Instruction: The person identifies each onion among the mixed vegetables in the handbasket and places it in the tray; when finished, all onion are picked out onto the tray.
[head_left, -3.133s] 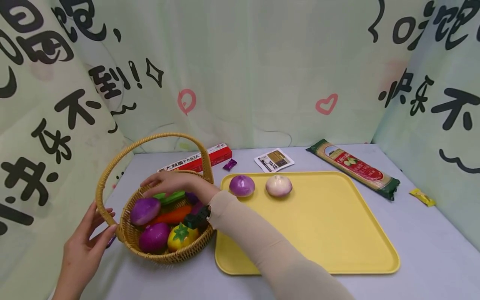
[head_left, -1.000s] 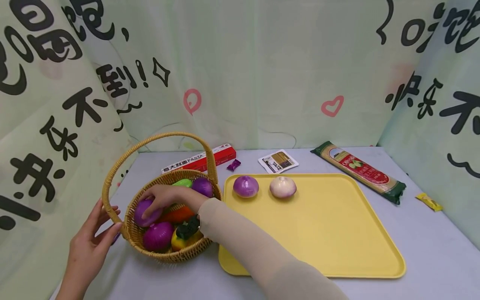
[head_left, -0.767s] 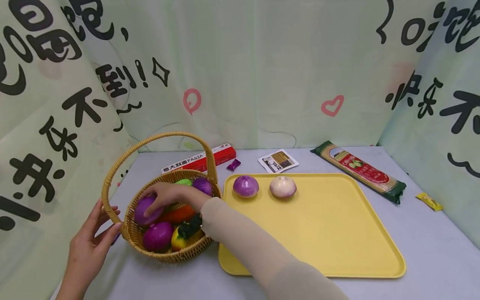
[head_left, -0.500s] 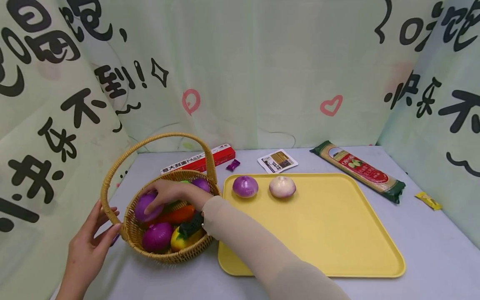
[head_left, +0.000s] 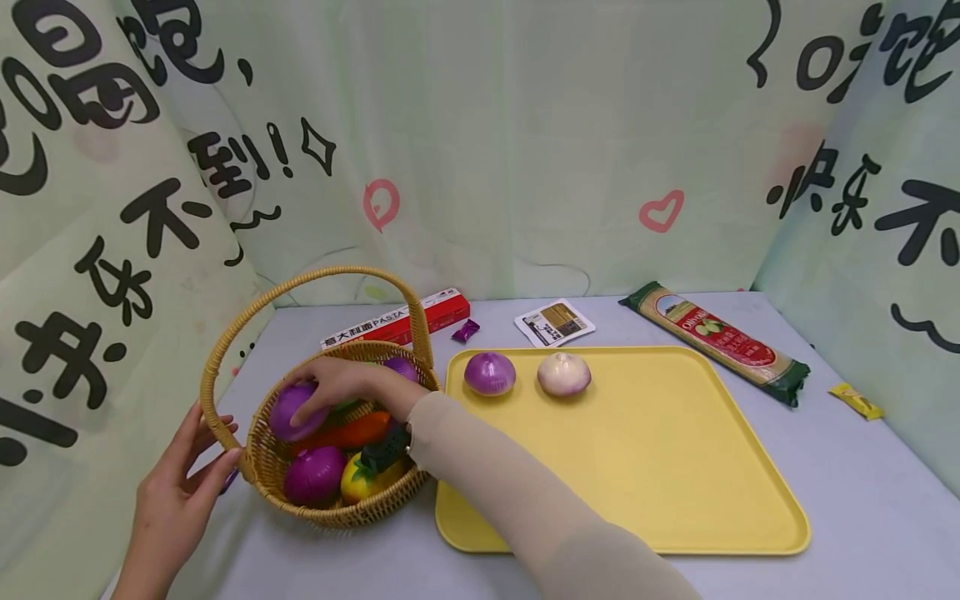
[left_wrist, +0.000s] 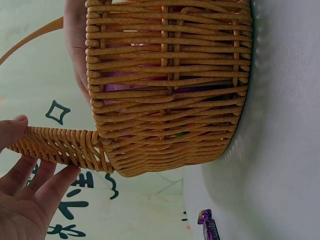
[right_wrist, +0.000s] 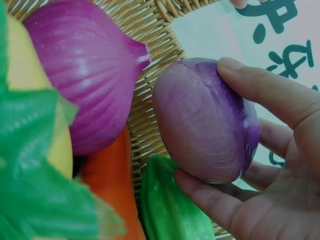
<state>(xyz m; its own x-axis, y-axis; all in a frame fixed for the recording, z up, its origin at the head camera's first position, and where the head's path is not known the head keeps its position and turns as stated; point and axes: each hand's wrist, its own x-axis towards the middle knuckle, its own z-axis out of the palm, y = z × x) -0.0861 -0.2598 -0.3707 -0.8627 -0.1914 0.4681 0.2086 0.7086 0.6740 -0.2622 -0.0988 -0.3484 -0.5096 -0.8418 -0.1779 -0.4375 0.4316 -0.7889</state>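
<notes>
In the head view, a wicker basket (head_left: 352,517) stands at the left, filled with vegetables. My left hand (head_left: 168,500) pinches the foot of its handle (left_wrist: 55,145) between thumb and fingers. My right hand (head_left: 341,383) reaches inside and grips a purple onion (right_wrist: 200,120), thumb on one side and fingers on the other. Close by in the basket lie another purple onion (right_wrist: 87,75), an orange carrot (head_left: 356,431), a green ridged vegetable (right_wrist: 170,200) and a yellow fruit or vegetable with a green leafy cap (head_left: 367,483). A dark purple piece (head_left: 402,367) shows behind the right wrist.
A yellow tray (head_left: 637,467) lies right of the basket, bearing a purple onion (head_left: 490,373) and a whitish one (head_left: 564,374). Behind are a red pasta box (head_left: 446,308), purple candy (head_left: 466,331), white packet (head_left: 555,322) and noodle bag (head_left: 716,342). Yellow candy (head_left: 857,402) lies far right.
My right hand has come from the back of the basket to the left onion and taken hold of it. The onion has risen slightly. My left hand keeps its grip on the handle.
</notes>
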